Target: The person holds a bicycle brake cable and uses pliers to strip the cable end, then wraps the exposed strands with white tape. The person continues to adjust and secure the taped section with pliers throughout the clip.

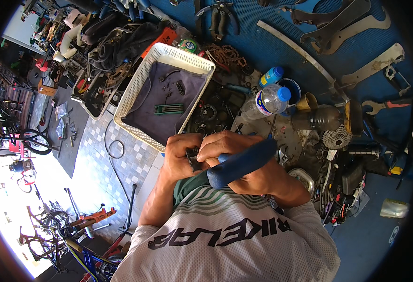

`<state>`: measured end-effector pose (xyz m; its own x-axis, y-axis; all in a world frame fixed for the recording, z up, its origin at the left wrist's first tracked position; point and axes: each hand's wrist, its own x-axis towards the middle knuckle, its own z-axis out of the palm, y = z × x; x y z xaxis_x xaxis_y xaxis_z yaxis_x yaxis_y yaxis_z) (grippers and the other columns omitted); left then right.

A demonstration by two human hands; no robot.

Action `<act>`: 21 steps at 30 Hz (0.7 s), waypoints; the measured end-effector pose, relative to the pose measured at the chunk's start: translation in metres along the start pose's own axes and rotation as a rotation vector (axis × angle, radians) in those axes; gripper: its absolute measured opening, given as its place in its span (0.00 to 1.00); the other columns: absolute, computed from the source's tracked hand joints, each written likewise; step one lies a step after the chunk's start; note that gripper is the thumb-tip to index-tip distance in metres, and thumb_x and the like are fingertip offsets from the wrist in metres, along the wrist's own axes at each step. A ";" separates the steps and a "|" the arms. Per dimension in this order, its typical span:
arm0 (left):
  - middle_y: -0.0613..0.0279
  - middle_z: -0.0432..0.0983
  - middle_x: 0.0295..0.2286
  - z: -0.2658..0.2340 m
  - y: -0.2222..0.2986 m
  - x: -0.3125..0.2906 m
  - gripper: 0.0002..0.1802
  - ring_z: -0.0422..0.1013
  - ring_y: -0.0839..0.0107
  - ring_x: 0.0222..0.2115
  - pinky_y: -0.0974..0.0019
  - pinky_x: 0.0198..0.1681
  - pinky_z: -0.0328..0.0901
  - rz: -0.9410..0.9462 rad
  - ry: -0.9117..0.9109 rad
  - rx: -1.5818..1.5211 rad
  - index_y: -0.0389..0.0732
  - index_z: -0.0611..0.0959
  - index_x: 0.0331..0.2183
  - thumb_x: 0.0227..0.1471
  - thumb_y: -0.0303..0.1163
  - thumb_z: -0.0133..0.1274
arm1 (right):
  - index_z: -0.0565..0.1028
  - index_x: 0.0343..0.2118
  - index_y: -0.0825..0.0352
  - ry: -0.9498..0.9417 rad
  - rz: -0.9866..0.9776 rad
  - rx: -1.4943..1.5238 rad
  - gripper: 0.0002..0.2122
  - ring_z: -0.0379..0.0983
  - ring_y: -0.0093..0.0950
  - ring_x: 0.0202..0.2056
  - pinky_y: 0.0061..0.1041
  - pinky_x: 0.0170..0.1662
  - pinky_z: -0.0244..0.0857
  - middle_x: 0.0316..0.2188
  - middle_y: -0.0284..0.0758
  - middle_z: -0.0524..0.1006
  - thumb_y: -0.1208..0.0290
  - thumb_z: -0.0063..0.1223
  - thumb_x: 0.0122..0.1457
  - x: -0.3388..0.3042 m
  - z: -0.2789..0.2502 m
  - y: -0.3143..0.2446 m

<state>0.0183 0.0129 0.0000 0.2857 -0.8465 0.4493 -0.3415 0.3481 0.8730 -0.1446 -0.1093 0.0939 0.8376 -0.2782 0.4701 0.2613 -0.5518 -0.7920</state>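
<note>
Blue-handled tool [241, 164] up close, small dark part [193, 160] just beyond its near end

Slanting across the right hand [225, 142], the tool is held in a closed grip. The left hand [176, 157] has a narrow grip, its bent fingers holding the small dark part right beside the right fingers; whether those touch it too, I cannot tell. Both hands meet in front of a pale shirt [244, 225] with green stripes, near the edge of a cluttered counter [291, 134].

Just beyond the left hand is a cream tray [187, 61] lined with a grey cloth [145, 101]. On the cloth lie a green folding tool [169, 109], a short dark piece [180, 87] and some scattered bits. To the right of the tray stand a clear bottle [267, 101] with a blue cap and a small blue bottle [271, 76]. Rusty chains [227, 55] lie heaped behind. More tools hang on the blue wall [277, 47], and bicycles [37, 141] stand far left
</note>
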 end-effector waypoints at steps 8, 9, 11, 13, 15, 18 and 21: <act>0.60 0.75 0.18 0.001 -0.002 0.003 0.16 0.73 0.66 0.17 0.66 0.21 0.63 -0.032 -0.036 -0.042 0.37 0.80 0.21 0.39 0.26 0.76 | 0.80 0.40 0.68 0.170 0.019 0.183 0.06 0.82 0.32 0.32 0.27 0.35 0.75 0.36 0.36 0.83 0.81 0.60 0.59 -0.018 -0.022 -0.006; 0.61 0.75 0.17 0.002 -0.003 0.002 0.17 0.73 0.67 0.17 0.67 0.21 0.63 -0.024 -0.016 -0.050 0.37 0.80 0.20 0.40 0.26 0.76 | 0.80 0.39 0.67 0.179 0.055 0.179 0.06 0.81 0.32 0.31 0.27 0.34 0.74 0.35 0.36 0.83 0.80 0.60 0.59 -0.025 -0.031 -0.007; 0.61 0.75 0.16 0.001 -0.004 -0.001 0.17 0.72 0.69 0.15 0.67 0.20 0.61 -0.017 0.018 -0.074 0.38 0.79 0.19 0.42 0.25 0.76 | 0.80 0.37 0.65 0.067 0.239 -0.045 0.05 0.79 0.31 0.29 0.27 0.34 0.72 0.32 0.36 0.82 0.78 0.60 0.58 -0.044 -0.050 -0.007; 0.61 0.75 0.15 -0.002 -0.007 -0.003 0.18 0.71 0.69 0.15 0.67 0.20 0.60 -0.016 0.027 -0.075 0.38 0.79 0.19 0.42 0.26 0.77 | 0.81 0.37 0.64 -0.348 0.641 -0.394 0.06 0.81 0.34 0.31 0.31 0.36 0.74 0.32 0.38 0.83 0.74 0.61 0.57 -0.071 -0.076 0.000; 0.61 0.74 0.15 -0.003 -0.009 -0.002 0.18 0.67 0.70 0.15 0.66 0.20 0.58 -0.025 0.047 -0.093 0.37 0.80 0.19 0.44 0.29 0.77 | 0.82 0.39 0.60 -0.588 0.812 -0.657 0.10 0.83 0.38 0.36 0.38 0.41 0.75 0.38 0.39 0.84 0.69 0.62 0.54 -0.100 -0.068 0.030; 0.61 0.74 0.15 0.000 -0.010 -0.001 0.18 0.68 0.70 0.15 0.66 0.20 0.58 -0.019 0.033 -0.108 0.37 0.80 0.20 0.44 0.28 0.77 | 0.82 0.39 0.60 -0.749 0.891 -0.786 0.11 0.82 0.41 0.43 0.44 0.47 0.74 0.46 0.39 0.83 0.70 0.60 0.52 -0.142 -0.047 0.082; 0.62 0.75 0.16 0.002 -0.009 0.001 0.19 0.72 0.69 0.15 0.68 0.19 0.61 0.001 0.015 -0.122 0.39 0.79 0.18 0.41 0.28 0.78 | 0.80 0.38 0.63 -0.735 0.945 -0.817 0.10 0.82 0.40 0.46 0.44 0.50 0.74 0.51 0.42 0.81 0.71 0.58 0.53 -0.166 -0.041 0.115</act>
<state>0.0198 0.0078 -0.0077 0.2986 -0.8404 0.4523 -0.2307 0.3963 0.8887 -0.2731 -0.1587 -0.0594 0.6570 -0.4652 -0.5932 -0.6485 -0.7500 -0.1301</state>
